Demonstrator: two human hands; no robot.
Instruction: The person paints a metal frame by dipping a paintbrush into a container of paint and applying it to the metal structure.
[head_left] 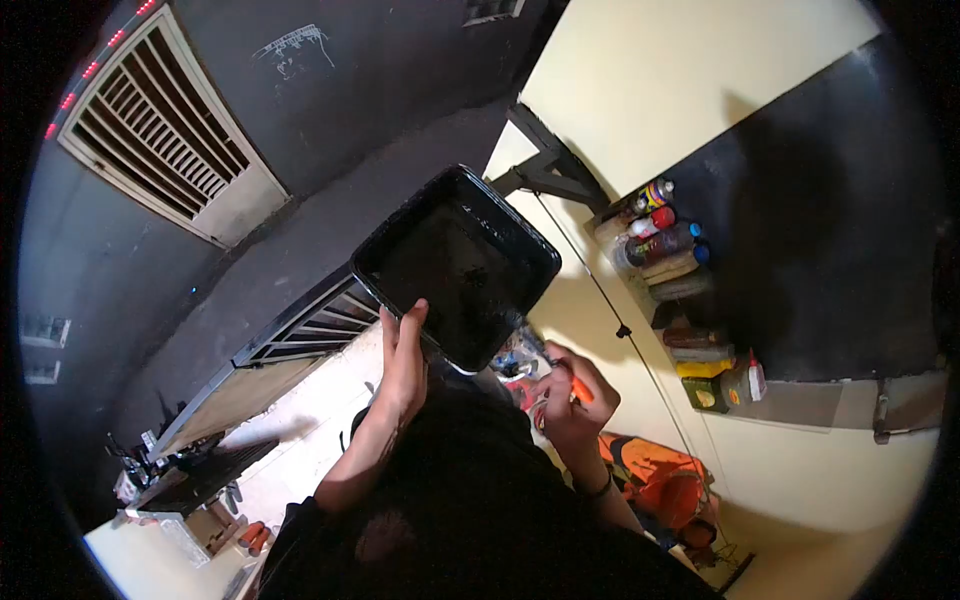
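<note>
A black rectangular tray [430,255] is tilted in front of me, its inside dark with wet-looking shiny patches. My left hand [402,365] grips its near left edge, thumb over the rim and the other fingers mostly hidden underneath. Close to the tray's near right corner, my right hand [580,395] is closed around a slim tool with an orange handle [581,389]. The tool's greyish front end points toward that corner; I cannot tell its exact kind.
Spray cans and bottles [665,235] line a ledge on the right. A black bracket [560,175] juts from the cream wall, with a cord hanging nearby. An orange bag [650,460] lies lower right. Left stand a metal gate [300,335] and a barred door [165,125].
</note>
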